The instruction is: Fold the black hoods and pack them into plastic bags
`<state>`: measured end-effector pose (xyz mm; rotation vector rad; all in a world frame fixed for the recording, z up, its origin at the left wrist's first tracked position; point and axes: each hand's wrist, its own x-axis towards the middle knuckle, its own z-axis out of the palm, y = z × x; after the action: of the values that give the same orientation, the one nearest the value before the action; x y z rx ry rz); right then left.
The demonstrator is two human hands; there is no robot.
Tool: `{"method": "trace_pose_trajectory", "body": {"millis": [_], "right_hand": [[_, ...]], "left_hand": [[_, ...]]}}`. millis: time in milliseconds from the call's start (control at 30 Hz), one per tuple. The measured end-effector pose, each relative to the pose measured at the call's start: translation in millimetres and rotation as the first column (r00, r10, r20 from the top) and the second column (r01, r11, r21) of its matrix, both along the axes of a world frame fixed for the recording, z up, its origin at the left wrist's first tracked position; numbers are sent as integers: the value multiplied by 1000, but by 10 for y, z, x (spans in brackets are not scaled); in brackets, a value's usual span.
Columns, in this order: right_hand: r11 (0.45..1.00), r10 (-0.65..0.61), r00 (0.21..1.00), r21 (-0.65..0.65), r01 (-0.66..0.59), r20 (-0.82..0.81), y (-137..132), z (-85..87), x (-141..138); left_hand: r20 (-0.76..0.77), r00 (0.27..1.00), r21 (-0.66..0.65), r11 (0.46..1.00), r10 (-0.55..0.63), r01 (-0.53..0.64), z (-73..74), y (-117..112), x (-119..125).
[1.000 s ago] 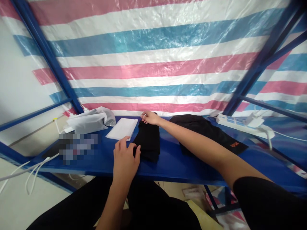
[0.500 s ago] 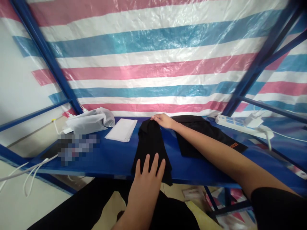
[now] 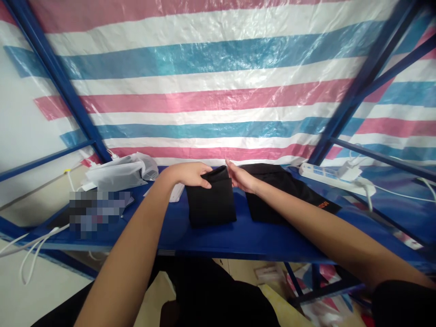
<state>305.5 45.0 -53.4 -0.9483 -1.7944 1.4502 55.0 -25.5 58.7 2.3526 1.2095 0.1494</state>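
Observation:
A black cloth [image 3: 211, 204], folded into a compact rectangle, lies on the blue table [image 3: 204, 245] in front of me. My left hand [image 3: 192, 174] grips its upper left corner, thumb on the near side and the other fingers partly hidden behind. Along the upper right edge of the cloth, my right hand [image 3: 242, 178] rests with fingers stretched out, seemingly touching the side. Right of that, a second black cloth [image 3: 269, 200] with orange lettering is spread out, partly under my right forearm.
White flat packets [image 3: 177, 192] sit behind my left wrist. A translucent plastic bag [image 3: 117, 172] lies at the back left, near white cables [image 3: 30, 254]. A white power strip [image 3: 320, 175] with plugs is at the back right. Blue metal posts [image 3: 64, 86] frame a striped plastic sheet [image 3: 211, 104].
The black cloth has been folded over into a shorter piece. My left hand moved from its near end to its far left corner. My right hand shifted slightly to its right side.

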Motion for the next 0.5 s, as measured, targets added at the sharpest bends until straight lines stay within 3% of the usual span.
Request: {"method": "trace_pose_trajectory", "body": {"millis": [100, 167, 233, 300, 333, 433, 500], "right_hand": [[960, 113, 989, -246, -134, -99, -4, -102, 15], [966, 38, 995, -251, -60, -93, 4, -186, 0], [976, -97, 993, -203, 82, -62, 16, -270, -35], [970, -189, 981, -160, 180, -41, 32, -337, -75], [969, -204, 979, -151, 196, -33, 42, -360, -92], [967, -211, 977, -149, 208, -6, 82, -393, -128], [966, -216, 976, -142, 218, 27, 107, -389, -142]], "left_hand": [[8, 978, 90, 973, 211, -210, -403, 339, -1], [47, 937, 213, 914, 345, -347, -660, 355, 53], [96, 890, 425, 790, 447, -442, -830, 234, 141], [133, 875, 583, 677, 465, -449, -907, 20, 241], [138, 893, 604, 678, 428, -418, -923, -106, 285], [87, 973, 522, 822, 214, -227, -976, -482, 365], [27, 990, 491, 861, 136, -132, -1065, -673, 365]]}}
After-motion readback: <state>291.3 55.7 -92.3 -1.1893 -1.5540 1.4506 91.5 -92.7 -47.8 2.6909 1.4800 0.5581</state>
